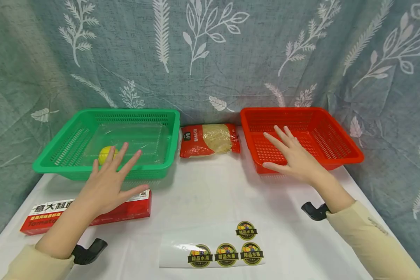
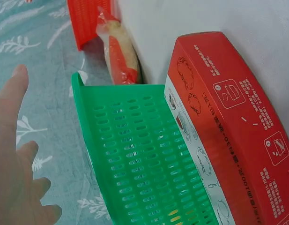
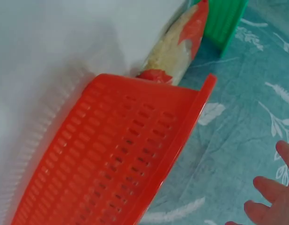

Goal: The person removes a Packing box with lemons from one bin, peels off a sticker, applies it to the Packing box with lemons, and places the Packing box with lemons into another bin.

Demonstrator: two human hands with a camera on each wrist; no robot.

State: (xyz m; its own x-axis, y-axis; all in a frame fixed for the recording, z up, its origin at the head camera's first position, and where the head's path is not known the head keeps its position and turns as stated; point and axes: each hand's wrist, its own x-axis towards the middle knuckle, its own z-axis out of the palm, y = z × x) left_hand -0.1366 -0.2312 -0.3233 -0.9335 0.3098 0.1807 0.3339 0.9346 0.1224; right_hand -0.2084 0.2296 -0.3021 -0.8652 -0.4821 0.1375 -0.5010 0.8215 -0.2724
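Observation:
My left hand (image 1: 106, 186) is held with fingers spread, over the front side of a green basket (image 1: 154, 171) and a red-and-white pasta box (image 1: 133, 210). Inside that basket lie a yellow round thing (image 1: 106, 155), partly hidden by the fingers, and a clear plastic tray (image 1: 150, 142). Spread fingers also show on my right hand (image 1: 297, 159), which overlaps the front left of a red basket (image 1: 339, 161) in the head view. Neither hand holds anything. In the wrist views, the fingers appear beside the green basket (image 2: 135, 154) and the red basket (image 3: 107, 140).
Between the two baskets lies a red bag with pale contents (image 1: 213, 140). A clear sheet with several round fruit stickers (image 1: 226, 254) is at the table's front. Behind everything hangs a grey-green leaf-patterned curtain (image 1: 210, 77). Black straps (image 1: 91, 252) sit at both wrists.

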